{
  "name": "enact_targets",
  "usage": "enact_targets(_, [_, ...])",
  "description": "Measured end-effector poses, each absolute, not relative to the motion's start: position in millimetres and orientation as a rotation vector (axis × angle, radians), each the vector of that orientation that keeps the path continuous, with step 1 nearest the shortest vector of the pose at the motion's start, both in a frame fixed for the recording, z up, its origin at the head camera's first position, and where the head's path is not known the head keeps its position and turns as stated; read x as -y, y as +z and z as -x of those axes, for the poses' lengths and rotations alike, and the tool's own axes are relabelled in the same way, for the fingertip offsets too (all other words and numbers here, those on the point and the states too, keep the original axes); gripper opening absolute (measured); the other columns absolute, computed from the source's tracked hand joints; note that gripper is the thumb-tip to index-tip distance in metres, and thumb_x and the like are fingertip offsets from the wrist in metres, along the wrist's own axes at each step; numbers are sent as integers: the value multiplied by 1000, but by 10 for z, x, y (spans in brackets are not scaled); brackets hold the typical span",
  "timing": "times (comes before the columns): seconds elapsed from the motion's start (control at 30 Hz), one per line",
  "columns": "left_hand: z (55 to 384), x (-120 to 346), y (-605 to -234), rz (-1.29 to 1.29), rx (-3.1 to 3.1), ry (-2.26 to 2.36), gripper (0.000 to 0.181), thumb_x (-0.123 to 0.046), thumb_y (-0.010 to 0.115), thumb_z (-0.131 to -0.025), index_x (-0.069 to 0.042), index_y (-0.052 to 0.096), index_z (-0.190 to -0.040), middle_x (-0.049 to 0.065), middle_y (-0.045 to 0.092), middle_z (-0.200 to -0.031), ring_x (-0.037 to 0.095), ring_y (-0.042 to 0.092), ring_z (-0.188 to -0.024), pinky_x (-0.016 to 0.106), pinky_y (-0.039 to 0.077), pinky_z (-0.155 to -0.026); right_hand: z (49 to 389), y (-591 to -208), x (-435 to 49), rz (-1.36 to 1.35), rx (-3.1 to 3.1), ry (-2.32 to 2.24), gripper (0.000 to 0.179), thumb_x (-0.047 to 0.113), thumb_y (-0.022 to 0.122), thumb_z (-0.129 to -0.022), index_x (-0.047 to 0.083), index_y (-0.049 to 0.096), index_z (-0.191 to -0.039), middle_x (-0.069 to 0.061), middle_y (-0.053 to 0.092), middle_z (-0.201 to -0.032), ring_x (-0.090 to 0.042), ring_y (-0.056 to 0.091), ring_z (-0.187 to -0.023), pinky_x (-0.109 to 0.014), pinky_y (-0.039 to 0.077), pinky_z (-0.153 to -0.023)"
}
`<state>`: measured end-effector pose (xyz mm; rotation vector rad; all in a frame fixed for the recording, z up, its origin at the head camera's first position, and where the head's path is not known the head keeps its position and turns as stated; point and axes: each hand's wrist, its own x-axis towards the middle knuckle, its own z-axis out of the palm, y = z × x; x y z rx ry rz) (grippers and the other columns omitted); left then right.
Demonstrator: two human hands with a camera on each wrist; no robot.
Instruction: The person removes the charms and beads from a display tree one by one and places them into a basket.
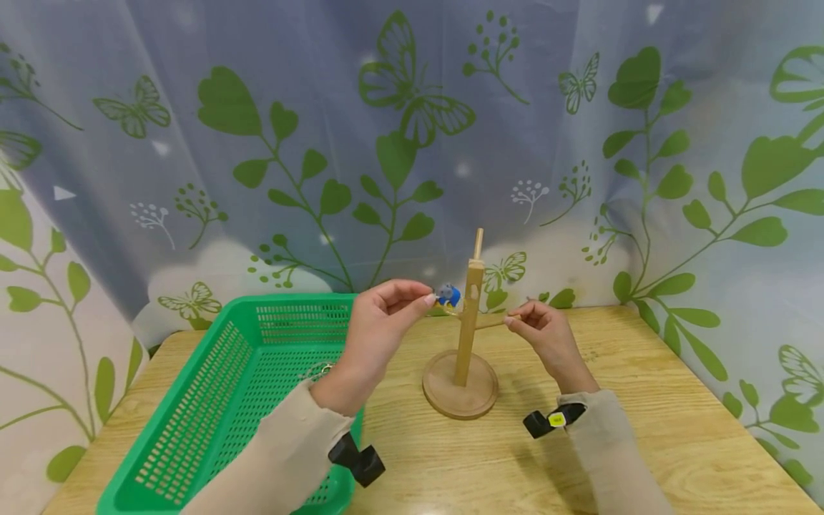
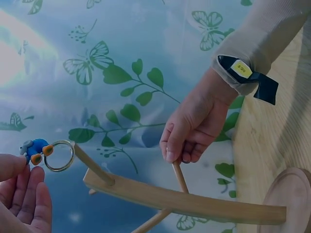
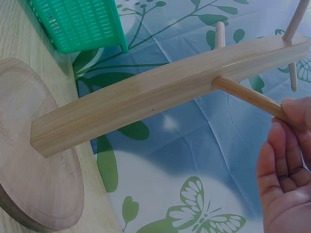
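My left hand (image 1: 380, 325) pinches a keychain (image 1: 448, 296) between thumb and fingers: a small blue figure with a grey head and orange feet. Its gold ring (image 2: 59, 170) hangs beside the tip of an upper peg (image 2: 92, 162) in the left wrist view; whether they touch, I cannot tell. This peg belongs to a wooden stand (image 1: 468, 329) with a post, several pegs and a round base (image 1: 444, 400). On the stand's other side, my right hand (image 1: 547, 336) pinches the end of a side peg (image 3: 250, 97) with thumb and fingertips.
A green plastic basket (image 1: 292, 297) stands on the wooden table (image 1: 412, 458), left of the stand. Inside it lies a small metallic ring-like thing (image 1: 320, 370), partly hidden by my left wrist. A leaf-and-butterfly patterned curtain (image 1: 412, 214) hangs behind the table.
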<state>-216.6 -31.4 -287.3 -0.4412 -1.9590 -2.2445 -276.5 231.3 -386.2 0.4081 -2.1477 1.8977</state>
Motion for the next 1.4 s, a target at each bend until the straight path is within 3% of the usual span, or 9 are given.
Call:
enact_targets(0.3, [2184, 565, -2978, 329, 1988, -2263, 14, -2, 68, -85, 5, 66, -97, 1, 68, -87, 14, 63, -82, 32, 52, -82, 2761, -3858, -2323, -404, 2143, 1916, 6, 7, 68, -87, 3, 65, -88, 7, 59, -75, -9, 57, -72, -21, 50, -68])
enact_targets(0.53, [2220, 854, -3047, 222, 2072, -2201, 15, -6, 67, -87, 1, 66, -99, 0, 67, -88, 14, 62, -85, 28, 51, -81, 2766, -3868, -2310, -410, 2138, 1915, 7, 5, 66, -88, 11, 66, -85, 7, 58, -75, -9, 56, -70, -21, 49, -67])
enact_targets(1.4, [2381, 1736, -3406, -13, 2185, -2097, 20, -20, 67, -90, -7, 64, -104, -9, 63, -89, 6, 60, -85, 21, 51, -79, 2772, -3873, -2314, -423, 2119, 1934, 6, 2, 65, -88, 8, 65, -86, 6, 59, -76, -8, 55, -70, -21, 49, -67])
